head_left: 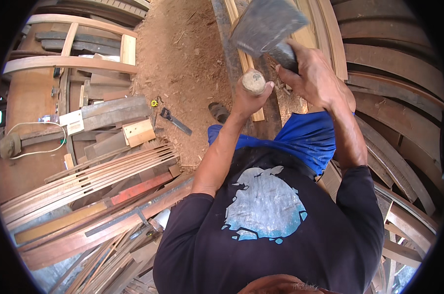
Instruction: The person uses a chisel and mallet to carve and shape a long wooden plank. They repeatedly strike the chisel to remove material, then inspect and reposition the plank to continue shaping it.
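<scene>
My left hand is closed round the upright handle of a chisel. Its round, worn wooden end faces up; the blade is hidden below my fist. In my right hand is a dark, blocky mallet, gripped by its short dark handle. The mallet head is raised above and beyond the chisel, apart from it, and slightly blurred. Under both hands lies a pale wooden strip on a dark worn beam, running away from me between my legs.
Wood shavings cover the brown floor. A handsaw and a yellow tape measure lie left of my foot. A curved wooden frame and stacked strips fill the left. Curved dark boards are piled on the right.
</scene>
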### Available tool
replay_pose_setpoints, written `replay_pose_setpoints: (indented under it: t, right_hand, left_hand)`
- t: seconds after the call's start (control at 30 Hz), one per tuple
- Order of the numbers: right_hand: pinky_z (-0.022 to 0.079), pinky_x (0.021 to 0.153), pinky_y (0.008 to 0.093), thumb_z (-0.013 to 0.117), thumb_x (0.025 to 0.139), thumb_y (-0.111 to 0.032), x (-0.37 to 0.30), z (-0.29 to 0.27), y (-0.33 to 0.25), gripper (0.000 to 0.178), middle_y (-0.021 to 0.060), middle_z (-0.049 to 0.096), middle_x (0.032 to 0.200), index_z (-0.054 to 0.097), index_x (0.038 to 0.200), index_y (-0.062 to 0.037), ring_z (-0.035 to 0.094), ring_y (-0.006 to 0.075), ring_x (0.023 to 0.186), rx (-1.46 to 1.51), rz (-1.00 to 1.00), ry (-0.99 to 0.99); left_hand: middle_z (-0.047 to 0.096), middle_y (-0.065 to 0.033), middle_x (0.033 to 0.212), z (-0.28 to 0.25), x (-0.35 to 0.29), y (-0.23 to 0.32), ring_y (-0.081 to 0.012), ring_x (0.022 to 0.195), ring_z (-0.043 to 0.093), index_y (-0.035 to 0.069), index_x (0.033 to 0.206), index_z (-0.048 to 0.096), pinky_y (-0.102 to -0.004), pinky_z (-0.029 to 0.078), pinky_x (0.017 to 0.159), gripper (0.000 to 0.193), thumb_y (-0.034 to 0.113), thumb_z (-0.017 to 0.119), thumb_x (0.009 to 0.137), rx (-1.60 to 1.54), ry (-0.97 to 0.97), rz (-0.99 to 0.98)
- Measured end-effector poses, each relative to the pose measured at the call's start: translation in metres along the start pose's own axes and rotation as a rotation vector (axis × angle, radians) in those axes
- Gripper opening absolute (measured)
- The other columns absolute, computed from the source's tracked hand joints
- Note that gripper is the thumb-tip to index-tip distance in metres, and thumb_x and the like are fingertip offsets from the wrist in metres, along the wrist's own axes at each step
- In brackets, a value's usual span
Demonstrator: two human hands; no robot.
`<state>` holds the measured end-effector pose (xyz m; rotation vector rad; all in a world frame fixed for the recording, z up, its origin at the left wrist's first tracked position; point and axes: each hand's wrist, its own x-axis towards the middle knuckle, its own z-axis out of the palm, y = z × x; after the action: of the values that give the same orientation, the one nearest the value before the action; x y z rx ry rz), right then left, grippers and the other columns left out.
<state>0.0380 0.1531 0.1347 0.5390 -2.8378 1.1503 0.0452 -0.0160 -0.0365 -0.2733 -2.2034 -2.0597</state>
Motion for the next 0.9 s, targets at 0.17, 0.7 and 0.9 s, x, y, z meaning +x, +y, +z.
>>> replay_pose_setpoints:
  t: [0.17,0.7,0.9]
  right_hand:
    - [0.052,0.078,0.0464,0.071,0.082,-0.01,-0.011,0.01,0.008,0.034,0.0256,0.069,0.087,0.064,0.115,-0.0005,0.07,0.0387,0.085,-0.369,0.093,-0.344]
    - [0.052,0.074,0.0538,0.067,0.086,-0.02,-0.037,0.011,-0.001,0.026,0.0243,0.069,0.083,0.059,0.101,-0.0007,0.068,0.0447,0.084,-0.082,-0.069,-0.038]
    - [0.052,0.081,0.05,0.072,0.08,-0.014,-0.024,0.02,0.034,0.028,0.0248,0.068,0.086,0.063,0.103,-0.0016,0.066,0.0429,0.09,-0.303,0.045,-0.262]
  left_hand:
    - [0.061,-0.0021,0.072,-0.006,-0.005,0.001,-0.015,0.064,0.057,0.004,0.081,0.06,-0.0323,0.048,0.062,0.02,0.011,0.078,0.085,0.149,-0.043,0.049]
    - [0.07,-0.0079,0.101,-0.018,-0.005,0.006,-0.0183,0.095,0.068,0.002,0.113,0.066,-0.035,0.054,0.087,0.03,0.01,0.076,0.086,0.172,-0.233,-0.325]
    - [0.069,-0.0029,0.081,0.001,-0.002,-0.009,-0.0114,0.074,0.064,0.002,0.092,0.064,-0.0297,0.053,0.069,0.024,0.018,0.08,0.086,0.101,-0.019,0.035]
